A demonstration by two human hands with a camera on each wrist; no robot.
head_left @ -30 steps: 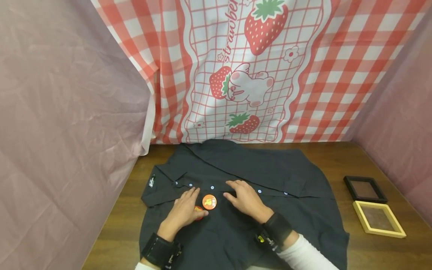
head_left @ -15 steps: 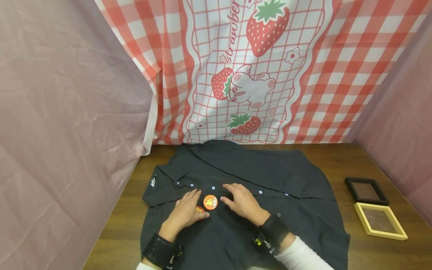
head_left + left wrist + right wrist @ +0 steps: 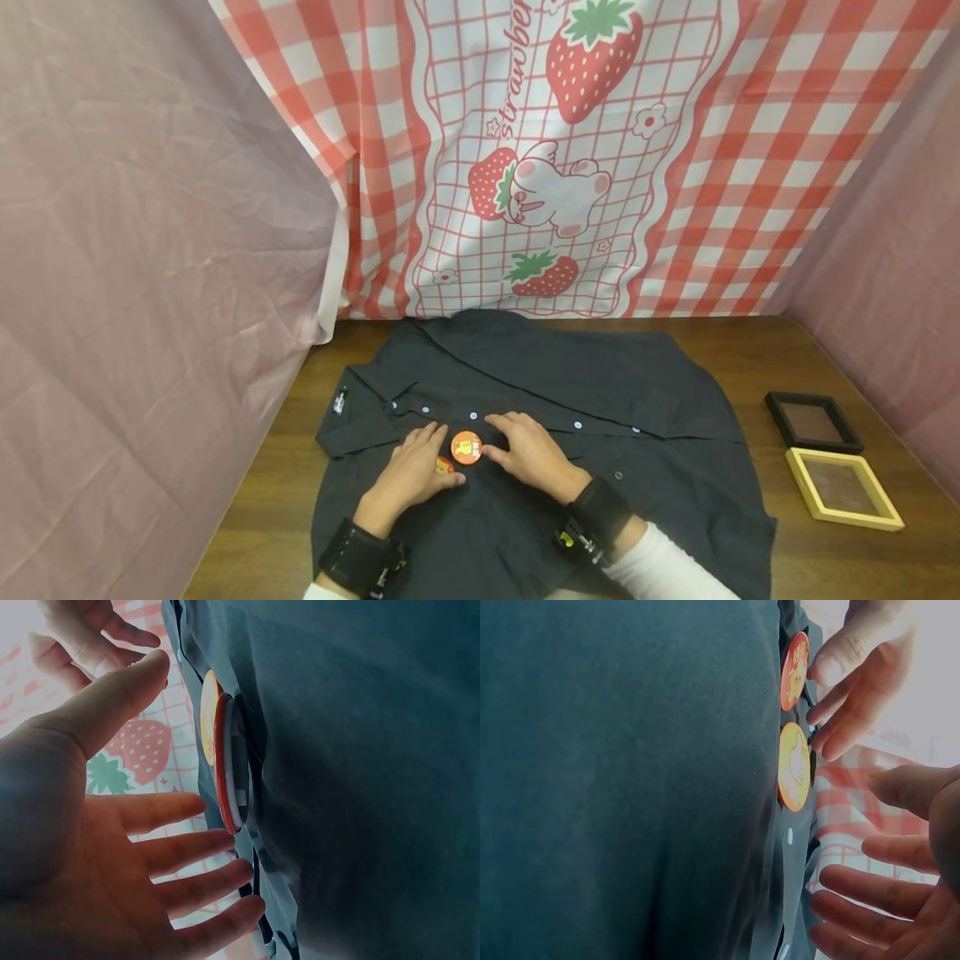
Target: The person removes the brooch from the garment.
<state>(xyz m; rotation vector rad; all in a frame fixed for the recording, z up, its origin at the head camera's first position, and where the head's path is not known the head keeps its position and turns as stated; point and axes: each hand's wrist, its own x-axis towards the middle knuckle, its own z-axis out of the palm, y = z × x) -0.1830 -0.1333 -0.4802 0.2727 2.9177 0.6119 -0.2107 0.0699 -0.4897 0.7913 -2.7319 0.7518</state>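
Note:
A dark grey button-up shirt (image 3: pixel 480 533) lies spread on the table with its collar to the left. On its front sit two round pin badges, an orange one (image 3: pixel 467 448) with a yellow figure and a red one (image 3: pixel 443 466) partly covered by my left hand. That left hand (image 3: pixel 408 472) hovers over the red badge (image 3: pixel 222 761), fingers loosely extended and thumb apart. Just right of the orange badge (image 3: pixel 794 766), my right hand (image 3: pixel 534 454) is held with relaxed fingers, its thumb tip close to the badge rim. Neither hand grips anything.
At the right of the wooden table (image 3: pixel 757 358) lie a black frame (image 3: pixel 786 433) and a pale yellow frame (image 3: pixel 847 519). A red checked strawberry cloth (image 3: pixel 675 208) hangs behind, and pinkish curtains (image 3: pixel 150 292) close off both sides.
My right hand has moved left, closer to the orange badge, and uncovered a shirt button near its wrist. The left hand and both badges stay about where they were.

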